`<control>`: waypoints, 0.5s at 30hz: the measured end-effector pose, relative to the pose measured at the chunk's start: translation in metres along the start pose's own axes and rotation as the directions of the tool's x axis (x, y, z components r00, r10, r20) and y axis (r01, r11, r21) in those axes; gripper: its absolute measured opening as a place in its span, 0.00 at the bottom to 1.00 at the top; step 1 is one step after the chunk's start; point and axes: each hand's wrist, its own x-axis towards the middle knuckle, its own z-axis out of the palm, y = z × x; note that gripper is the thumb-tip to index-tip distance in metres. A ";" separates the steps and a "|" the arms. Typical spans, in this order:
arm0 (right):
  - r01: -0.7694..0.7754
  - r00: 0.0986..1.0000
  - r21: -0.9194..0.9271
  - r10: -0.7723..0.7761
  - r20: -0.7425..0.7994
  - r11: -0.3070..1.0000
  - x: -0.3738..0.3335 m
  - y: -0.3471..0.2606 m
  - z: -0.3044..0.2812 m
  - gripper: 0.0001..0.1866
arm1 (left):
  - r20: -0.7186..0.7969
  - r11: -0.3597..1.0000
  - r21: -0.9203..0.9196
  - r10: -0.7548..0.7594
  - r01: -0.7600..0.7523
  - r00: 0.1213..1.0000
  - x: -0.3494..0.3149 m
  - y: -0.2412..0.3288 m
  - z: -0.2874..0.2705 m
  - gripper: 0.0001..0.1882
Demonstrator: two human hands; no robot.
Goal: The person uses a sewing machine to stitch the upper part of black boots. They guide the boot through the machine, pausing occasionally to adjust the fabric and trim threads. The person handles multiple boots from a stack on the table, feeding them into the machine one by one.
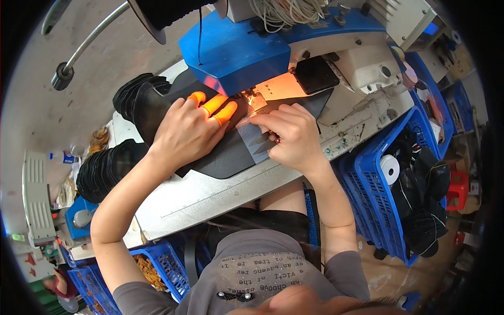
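One black sheet (pixel 223 157) lies at the sewing machine (pixel 236 52); I see the left hand (pixel 185 127) flat on it, gripping nothing, the right hand (pixel 292 137) curled round snips (pixel 265 147). Probably light, bendy; I'd hold its edges.

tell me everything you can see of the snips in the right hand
The snips have two narrow, pointed blades, dark grey and metal-looking, that stand apart and aim toward the picture's left. The right hand curls around the rest, so the handle is mostly hidden; small red bits show between the fingers. The blades lie over a grey-blue strip, nearer the person than the blue machine head. Whether they touch the strip cannot be told.
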 end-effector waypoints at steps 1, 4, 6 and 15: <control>0.002 1.000 0.001 -0.002 -0.017 1.000 0.000 0.000 0.000 0.19 | -0.035 1.000 -0.006 0.013 -0.013 0.999 0.000 -0.002 0.000 0.20; 0.002 0.999 -0.003 -0.002 -0.053 1.000 -0.002 0.002 -0.003 0.19 | 0.047 0.999 0.051 -0.011 0.008 0.999 0.001 -0.002 -0.005 0.19; -0.008 0.998 -0.014 0.007 -0.060 1.000 -0.005 0.006 -0.005 0.20 | -0.012 0.998 0.056 -0.002 0.003 1.000 0.001 -0.004 -0.001 0.19; -0.015 0.997 -0.024 0.013 -0.081 1.000 -0.007 0.007 -0.004 0.19 | -0.176 0.998 0.056 -0.004 0.014 0.984 0.004 -0.002 0.002 0.19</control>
